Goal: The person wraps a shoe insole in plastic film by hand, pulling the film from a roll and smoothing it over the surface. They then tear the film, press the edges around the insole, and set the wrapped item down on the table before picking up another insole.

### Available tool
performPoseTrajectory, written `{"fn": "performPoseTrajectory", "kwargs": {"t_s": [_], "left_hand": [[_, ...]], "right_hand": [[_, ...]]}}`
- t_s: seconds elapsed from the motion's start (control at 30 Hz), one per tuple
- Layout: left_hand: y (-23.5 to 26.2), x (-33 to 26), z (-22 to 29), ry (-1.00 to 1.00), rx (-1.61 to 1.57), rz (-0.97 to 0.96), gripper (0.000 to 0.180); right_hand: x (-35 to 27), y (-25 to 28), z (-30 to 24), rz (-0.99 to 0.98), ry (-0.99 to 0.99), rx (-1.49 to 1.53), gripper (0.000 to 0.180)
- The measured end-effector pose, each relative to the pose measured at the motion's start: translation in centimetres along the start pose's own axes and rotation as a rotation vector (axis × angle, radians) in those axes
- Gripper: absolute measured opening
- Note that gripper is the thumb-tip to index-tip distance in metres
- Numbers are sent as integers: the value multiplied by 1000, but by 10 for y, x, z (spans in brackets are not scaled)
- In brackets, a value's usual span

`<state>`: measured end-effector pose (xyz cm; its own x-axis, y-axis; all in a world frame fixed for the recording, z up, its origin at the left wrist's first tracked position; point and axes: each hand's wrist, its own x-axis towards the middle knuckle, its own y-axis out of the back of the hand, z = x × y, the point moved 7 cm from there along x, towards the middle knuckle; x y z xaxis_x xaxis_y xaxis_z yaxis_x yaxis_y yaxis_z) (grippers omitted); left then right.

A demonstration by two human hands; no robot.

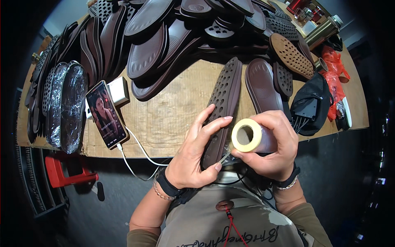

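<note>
Left hand (195, 152) is grasping the dark-brown, perforated, rubbery sole (225, 90) mid-frame, right hand (276, 144) clutches a yellow-cored clear-film roll (256, 138) — yank too hard, the thin clear strand (226, 156) could snap.

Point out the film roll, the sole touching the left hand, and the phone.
Film roll (257, 136): head view, on the pale rim of its end.
Sole (223, 92): head view, on its holed face.
Phone (106, 114): head view, on the lit screen.
</note>
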<state>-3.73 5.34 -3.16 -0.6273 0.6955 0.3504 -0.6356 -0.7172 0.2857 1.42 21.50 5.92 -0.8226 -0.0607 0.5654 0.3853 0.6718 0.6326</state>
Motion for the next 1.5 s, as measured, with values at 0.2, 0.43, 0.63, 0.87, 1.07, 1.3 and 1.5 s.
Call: {"fn": "performPoseTrajectory", "kwargs": {"t_s": [0.2, 0.43, 0.63, 0.87, 1.07, 1.3, 1.5], "left_hand": [[-2, 1, 1, -23, 22, 18, 88], [-3, 1, 2, -29, 21, 39, 91], [-2, 1, 1, -21, 25, 45, 90], [-2, 4, 12, 14, -6, 64, 79], [4, 10, 13, 251, -79, 138, 55], [4, 12, 20, 206, 57, 113, 56], [1, 13, 26, 146, 140, 88, 63]], "right_hand": [[-5, -6, 5, 65, -31, -67, 54], [-7, -10, 6, 85, -57, -76, 54], [-10, -13, 7, 81, -97, -74, 55], [-8, -17, 11, -7, -94, -103, 59], [0, -21, 17, -221, -91, 78, 54], [7, -20, 27, -329, -263, 404, 51], [13, -8, 36, -45, -240, 101, 52]]}}
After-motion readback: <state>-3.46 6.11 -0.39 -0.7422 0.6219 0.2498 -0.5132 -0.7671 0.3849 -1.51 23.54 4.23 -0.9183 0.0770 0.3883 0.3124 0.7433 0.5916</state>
